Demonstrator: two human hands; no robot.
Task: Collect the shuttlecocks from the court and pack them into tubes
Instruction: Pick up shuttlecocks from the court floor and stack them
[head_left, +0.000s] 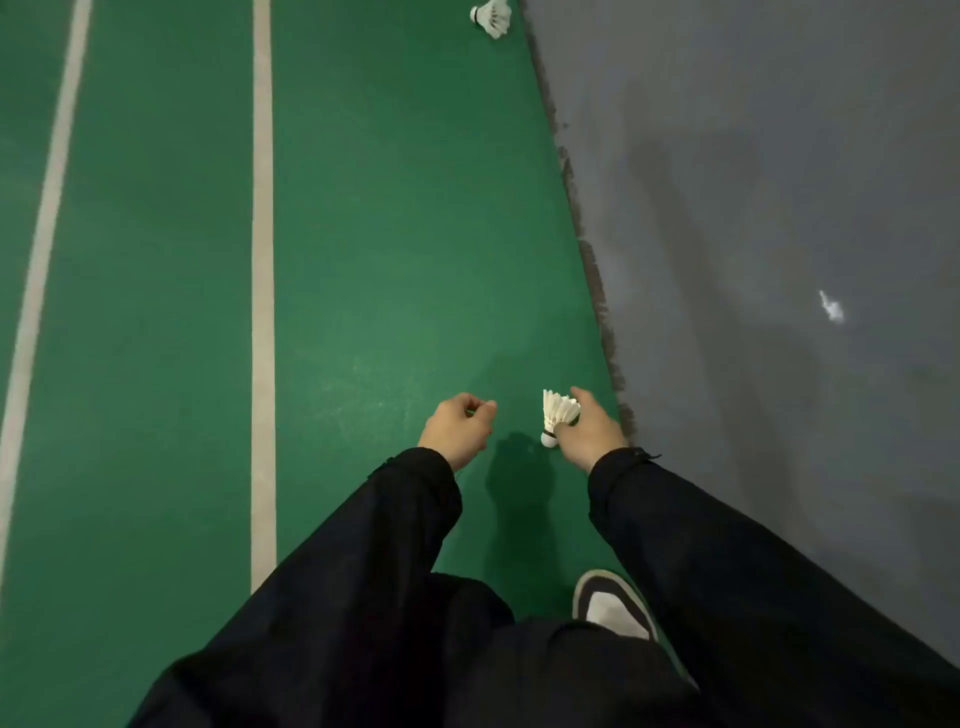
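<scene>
Two white court lines (262, 291) run up the left of the frame across the green court mat (395, 218). Lower centre: the left hand (457, 428), reaching from a dark sleeve (363, 545), has its fingers curled inward; something pale shows faintly at the fingertips, but whether anything is held cannot be told. Just right of it, the right hand (589, 428) grasps a white feather shuttlecock (558, 413), thumb and fingers pinched round it low on the skirt near the cork, cork down, feathers fanned up and to the left. A second shuttlecock (492, 16) lies on its side at the top edge of the frame, on the mat close to the frayed border with the grey floor (753, 208), well apart from both hands. A small white scrap (831, 306), perhaps a loose feather, lies on the grey floor at mid right. A shoe (613, 605) shows at lower centre. No tube is in view.

Handling, as judged: a shuttlecock is very light and its feathers are brittle and easily crushed; hold is best taken at the firm cork or the stiff quill stems just above it, with gentle pressure only.
</scene>
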